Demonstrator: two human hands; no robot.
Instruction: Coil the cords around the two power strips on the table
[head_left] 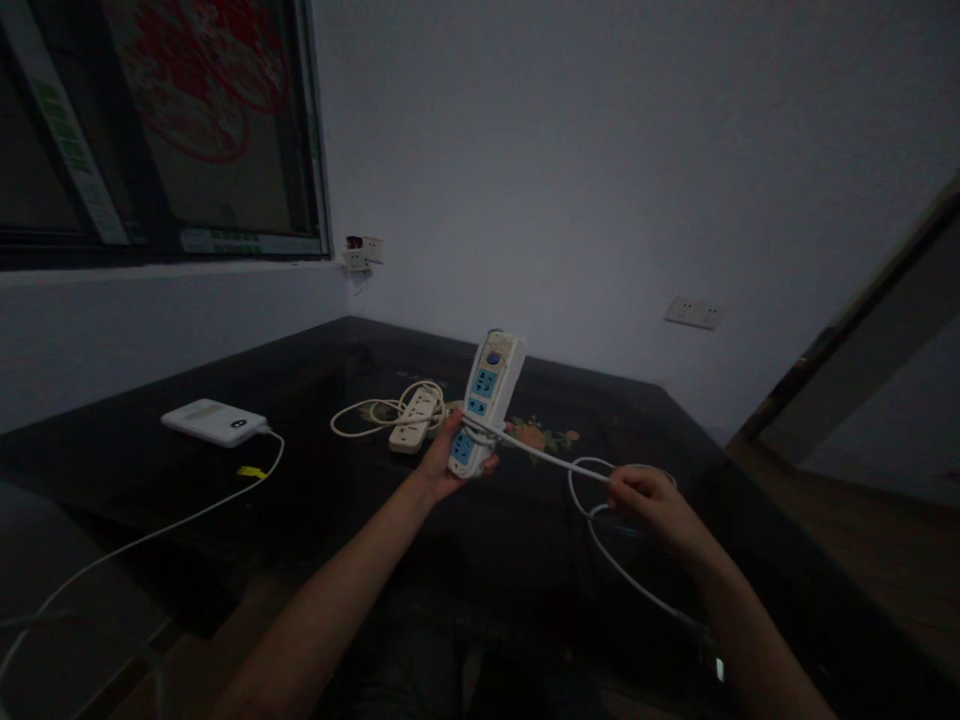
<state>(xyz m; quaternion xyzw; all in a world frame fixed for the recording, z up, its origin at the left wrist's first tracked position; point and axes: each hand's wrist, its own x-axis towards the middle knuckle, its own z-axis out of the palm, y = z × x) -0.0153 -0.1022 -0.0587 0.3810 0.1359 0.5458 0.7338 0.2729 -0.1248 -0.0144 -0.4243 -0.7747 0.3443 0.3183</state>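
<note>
My left hand (442,468) grips the lower end of a white power strip (487,385) with blue sockets, held tilted above the dark table. The strip's white cord (555,459) is wound round its lower part. From there the cord runs taut to my right hand (651,502), whose fingers are pinched on it. Beyond that hand the cord hangs in loose loops and runs down toward the table's near right side. A second, cream power strip (412,425) lies on the table left of my left hand, its own cord looped over it.
On the table (322,370) at left lies a white power bank (214,422), with a white cable (161,535) trailing off the near left edge. A yellow tag (251,472) lies beside it. Wall sockets (694,313) are behind the table, and a window (165,120) is at upper left.
</note>
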